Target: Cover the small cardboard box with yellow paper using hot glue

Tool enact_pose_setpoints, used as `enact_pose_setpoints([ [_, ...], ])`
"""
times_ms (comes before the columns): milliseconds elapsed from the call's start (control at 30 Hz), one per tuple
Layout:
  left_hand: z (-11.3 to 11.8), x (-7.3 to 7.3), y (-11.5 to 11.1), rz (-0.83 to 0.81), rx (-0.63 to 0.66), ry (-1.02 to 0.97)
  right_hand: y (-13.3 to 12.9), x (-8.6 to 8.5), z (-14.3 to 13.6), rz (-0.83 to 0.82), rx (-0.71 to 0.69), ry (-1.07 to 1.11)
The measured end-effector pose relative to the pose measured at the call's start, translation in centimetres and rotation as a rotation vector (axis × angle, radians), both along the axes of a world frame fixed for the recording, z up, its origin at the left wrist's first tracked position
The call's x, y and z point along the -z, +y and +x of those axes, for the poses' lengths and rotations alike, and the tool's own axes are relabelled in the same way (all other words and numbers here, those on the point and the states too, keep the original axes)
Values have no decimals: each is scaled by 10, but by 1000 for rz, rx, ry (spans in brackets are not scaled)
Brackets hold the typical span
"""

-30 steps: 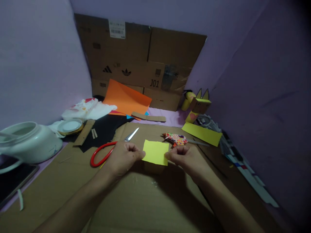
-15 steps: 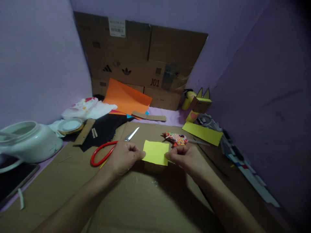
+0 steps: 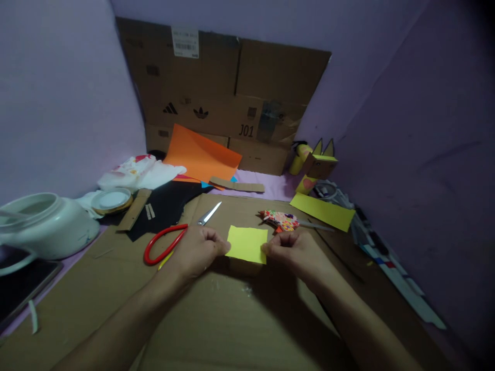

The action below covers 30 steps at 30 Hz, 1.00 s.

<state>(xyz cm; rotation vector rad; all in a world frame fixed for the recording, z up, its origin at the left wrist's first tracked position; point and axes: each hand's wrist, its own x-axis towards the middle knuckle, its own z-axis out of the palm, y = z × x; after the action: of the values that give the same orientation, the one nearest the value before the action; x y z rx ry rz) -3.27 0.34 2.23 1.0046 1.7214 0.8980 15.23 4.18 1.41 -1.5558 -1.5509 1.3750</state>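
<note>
A small yellow piece of paper [image 3: 247,244] is stretched between my two hands, over what looks like a small cardboard piece [image 3: 245,267] mostly hidden beneath it. My left hand [image 3: 201,250] pinches its left edge between thumb and fingers. On the opposite edge, my right hand [image 3: 292,252] pinches it the same way. Red-handled scissors [image 3: 166,243] lie partly behind my left hand, blades pointing away. Beyond my right hand rests a glue gun [image 3: 282,220] with a flowery pattern, a pale glue stick poking out of its back.
A cardboard sheet [image 3: 193,319] covers the work surface. At left stand a white pot [image 3: 50,226] and a round lid [image 3: 112,200]. Orange paper [image 3: 201,154] leans at the back. A yellow strip [image 3: 323,211] and a cardboard animal figure [image 3: 320,167] are at right.
The yellow paper has shifted very slightly left and its top edge has dipped a little. Both hands keep their pinch, almost still.
</note>
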Motion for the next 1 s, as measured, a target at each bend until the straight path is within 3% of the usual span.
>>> enact_pose_setpoints([
  [333, 1, -5, -1, -46, -3, 0, -2, -9, -2, -32, -21, 15],
  [500, 1, -1, -1, 82, 47, -13, 0, -4, -1, -25, -43, 30],
  [600, 1, 0, -3, 87, 62, -26, 2, -1, 7, 28, -67, 62],
  [733, 2, -1, -5, -34, 27, -124, -5, 8, 16, 117, -150, 70],
  [867, 2, 1, -4, -64, 18, -185, -15, 21, 4, 271, -179, 81],
  [1000, 1, 3, -3, -43, 17, -209, -16, 24, -12, 308, -195, 145],
])
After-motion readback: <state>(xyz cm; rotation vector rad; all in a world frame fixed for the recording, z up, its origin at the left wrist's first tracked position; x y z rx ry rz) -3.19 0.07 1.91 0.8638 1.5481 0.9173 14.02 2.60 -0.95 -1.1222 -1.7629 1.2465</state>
